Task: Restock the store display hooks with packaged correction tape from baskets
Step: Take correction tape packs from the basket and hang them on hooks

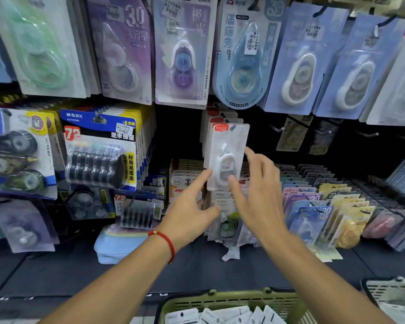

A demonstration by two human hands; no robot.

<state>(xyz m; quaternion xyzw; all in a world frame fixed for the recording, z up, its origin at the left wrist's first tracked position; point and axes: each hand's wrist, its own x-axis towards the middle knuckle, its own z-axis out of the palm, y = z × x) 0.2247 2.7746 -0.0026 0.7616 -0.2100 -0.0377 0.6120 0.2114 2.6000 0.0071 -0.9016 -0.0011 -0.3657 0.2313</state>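
At the middle hook, we steady the white correction-tape pack (225,155) with straight fingers of both the left hand (192,206) and right hand (260,195), neither grasping, seating it flush.

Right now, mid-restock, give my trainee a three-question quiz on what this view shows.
1. True or false: the white correction tape pack lies in the green basket.
2. Which hands touch that pack? A) left hand only B) right hand only C) both
3. Fill in: the red string bracelet sits on the ___ wrist.

Key: 1 false, it is up at the display hooks, fingertips on it; 2 C; 3 left.
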